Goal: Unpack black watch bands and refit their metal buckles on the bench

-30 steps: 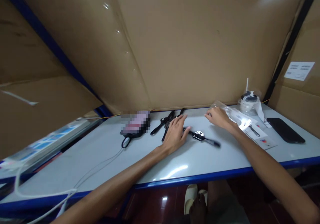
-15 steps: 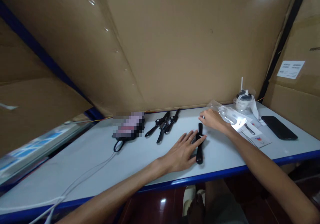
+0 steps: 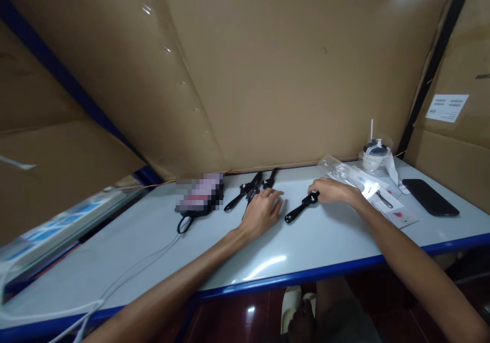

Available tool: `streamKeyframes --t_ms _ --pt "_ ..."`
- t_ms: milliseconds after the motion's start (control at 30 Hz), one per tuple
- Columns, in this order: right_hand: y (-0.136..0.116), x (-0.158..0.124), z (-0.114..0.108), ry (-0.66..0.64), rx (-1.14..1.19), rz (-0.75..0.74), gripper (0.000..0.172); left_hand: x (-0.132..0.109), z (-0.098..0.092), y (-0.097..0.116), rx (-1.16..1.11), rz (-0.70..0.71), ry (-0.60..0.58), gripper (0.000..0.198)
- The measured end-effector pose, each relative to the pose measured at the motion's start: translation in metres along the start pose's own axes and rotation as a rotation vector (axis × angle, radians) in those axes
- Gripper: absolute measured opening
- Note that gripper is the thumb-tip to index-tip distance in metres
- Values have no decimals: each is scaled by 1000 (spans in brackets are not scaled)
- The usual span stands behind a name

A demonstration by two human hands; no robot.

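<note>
Right around the middle of the frame, the left hand point(image 3: 262, 211) sits palm-down on the pale grey table with the blue edge point(image 3: 325, 246). Its fingers are loosely curled with nothing in its grasp as far as I can see. The fingertips end just beside a bunch of black watch straps point(image 3: 250, 190), maybe brushing the nearest one, hard to say. Just to the right, the right hand point(image 3: 331, 191) is palm-down too, fingers bent onto the upper end of a black smartwatch with a rubbery strap point(image 3: 300, 209). I can't tell if it's pinched or only pressed under the fingertips, but I'd guess that contact keeps that end from sliding. The watch lies flat between the two hands with its strap stretched straight. Its long axis runs diagonally: the free end points lower left toward the left hand, and the body end, I think, sits upper right under the fingers. The other straps lie roughly parallel further back, near the brown cardboard wall point(image 3: 268, 77), which looks like keeping them separate. Further right there's a crinkly clear plastic bag point(image 3: 344, 172), a white printed leaflet point(image 3: 400, 215) and a flat black phone point(image 3: 429, 197). Lower left, a white cable point(image 3: 126, 276) trails off.
</note>
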State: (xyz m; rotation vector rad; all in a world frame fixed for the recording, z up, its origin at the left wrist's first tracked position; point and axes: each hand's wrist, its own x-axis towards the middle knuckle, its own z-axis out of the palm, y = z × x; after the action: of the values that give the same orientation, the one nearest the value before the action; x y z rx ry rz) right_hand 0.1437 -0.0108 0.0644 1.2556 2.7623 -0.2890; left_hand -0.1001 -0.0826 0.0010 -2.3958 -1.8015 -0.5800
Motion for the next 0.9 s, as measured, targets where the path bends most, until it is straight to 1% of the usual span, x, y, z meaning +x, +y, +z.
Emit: streamKeyframes --t_ms 67,100,167,233,300,333,467,567,633,733,800,900 --pt "1 -1 -2 13 -33 83 34 1 1 -7 85 -12 14 43" --pt "0 -1 -2 7 -37 122 28 1 3 -10 131 -29 15 47" --pt "-3 -2 -3 -57 -8 169 20 1 8 -17 197 -87 5 59" --pt "-7 -3 -5 -145 41 192 22 0 14 -23 225 -134 -20 66" --pt "-10 -4 -6 -202 70 226 26 1 17 -27 245 -137 -41 64" --pt "-12 -4 -6 -210 71 248 27 2 18 -28 258 -124 -45 62" --pt "-14 -4 -5 -172 29 320 28 4 13 -28 291 -52 -42 52" --pt "-15 -1 -1 -101 -48 367 28 4 10 -25 294 5 -45 46" --pt "-16 2 2 -31 -93 390 29 4 10 -22 257 41 -45 47" --pt "-19 7 7 35 -120 390 38 1 13 -12 151 81 -52 52" --pt "-21 9 9 36 -119 375 42 -1 15 -3 96 109 -62 55" --pt "-23 8 10 28 -123 350 41 -6 17 8 59 160 -57 56"
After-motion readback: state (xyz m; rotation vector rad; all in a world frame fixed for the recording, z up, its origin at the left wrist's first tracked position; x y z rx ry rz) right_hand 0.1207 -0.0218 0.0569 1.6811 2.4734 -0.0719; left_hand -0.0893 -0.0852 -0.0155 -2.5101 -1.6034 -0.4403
